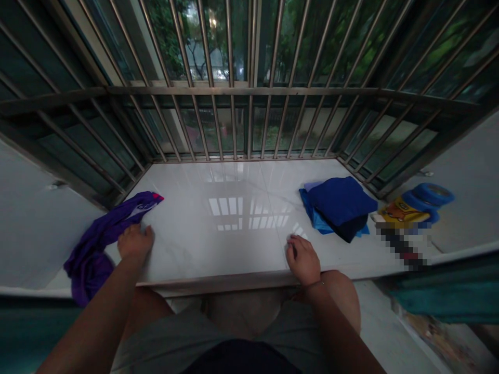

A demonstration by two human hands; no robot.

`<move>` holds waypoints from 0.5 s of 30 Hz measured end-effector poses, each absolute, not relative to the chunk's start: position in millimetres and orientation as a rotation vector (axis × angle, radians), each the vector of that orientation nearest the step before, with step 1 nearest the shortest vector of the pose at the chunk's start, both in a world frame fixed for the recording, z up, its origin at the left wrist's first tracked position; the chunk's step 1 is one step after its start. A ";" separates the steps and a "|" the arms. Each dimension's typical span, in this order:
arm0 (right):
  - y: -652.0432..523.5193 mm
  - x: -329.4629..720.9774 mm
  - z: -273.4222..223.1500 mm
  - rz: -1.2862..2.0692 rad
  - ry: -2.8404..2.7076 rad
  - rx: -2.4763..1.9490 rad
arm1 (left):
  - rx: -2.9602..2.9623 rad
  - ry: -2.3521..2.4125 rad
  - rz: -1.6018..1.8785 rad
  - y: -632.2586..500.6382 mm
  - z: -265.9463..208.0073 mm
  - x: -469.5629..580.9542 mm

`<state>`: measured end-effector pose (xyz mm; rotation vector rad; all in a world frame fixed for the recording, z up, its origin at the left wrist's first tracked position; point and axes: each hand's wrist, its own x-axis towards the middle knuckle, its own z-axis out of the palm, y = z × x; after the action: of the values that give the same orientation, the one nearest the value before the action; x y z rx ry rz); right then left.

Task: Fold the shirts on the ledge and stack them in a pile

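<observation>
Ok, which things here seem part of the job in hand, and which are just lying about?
Likely part of the job:
purple cloth, beside the left hand
stacked blue cloths, beyond the right hand
white ledge

Probably just lying about:
blue-and-yellow container, right of the stack
dark blurred item near it, too pixelated to identify

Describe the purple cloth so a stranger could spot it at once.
Find the white sill below the barred window. At its left end, beside the left hand, lies the purple cloth. It is crumpled, with a red tip, unlike the stacked blue cloths at the right.
</observation>
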<state>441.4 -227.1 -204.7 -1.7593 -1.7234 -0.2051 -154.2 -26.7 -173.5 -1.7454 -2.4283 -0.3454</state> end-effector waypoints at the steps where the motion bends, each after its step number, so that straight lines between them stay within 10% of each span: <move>1: -227.4 442.0 -205.1 -0.203 -1.724 -1.757 | -1.763 -2.397 -0.334 -28.5 -176.3 -151.4; 15: -226.8 445.0 -209.2 -0.144 -1.662 -1.767 | -1.904 -2.295 -0.917 -50.9 -190.8 -149.5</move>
<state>445.0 -226.8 -209.2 -1.7672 -1.6619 -0.1441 -149.5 -50.9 -190.8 -1.9039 -2.2953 -0.9169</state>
